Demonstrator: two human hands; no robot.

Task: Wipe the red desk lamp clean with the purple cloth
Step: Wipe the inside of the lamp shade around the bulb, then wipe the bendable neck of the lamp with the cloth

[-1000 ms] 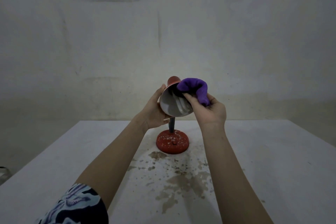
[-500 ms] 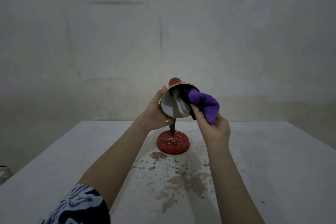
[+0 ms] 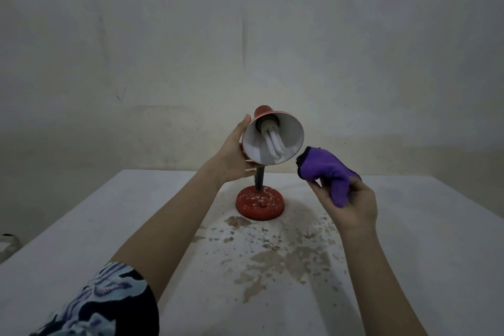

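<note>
Fingers (image 3: 319,191) of my right hand (image 3: 351,207) are curled round the purple cloth (image 3: 324,172), bunching it into a pad that pokes out past the thumb, ready, I judge, to lead into the next stroke. I hold it up and to the right of the base (image 3: 260,203) of the red desk lamp (image 3: 259,180), near the shade (image 3: 291,131) but apart from it. On the near side of the base the table (image 3: 81,240) is blotched with brown stains (image 3: 275,256). Above and left of the base my left hand (image 3: 231,155) cups the shade's back, thumb along the rim and fingertips under it, tipping the white inside and bulb (image 3: 275,144) toward me so I can check it and the head cannot swing. Pale specks on the base suggest it is not yet wiped. Behind the base stands a bare wall (image 3: 245,35)
</note>
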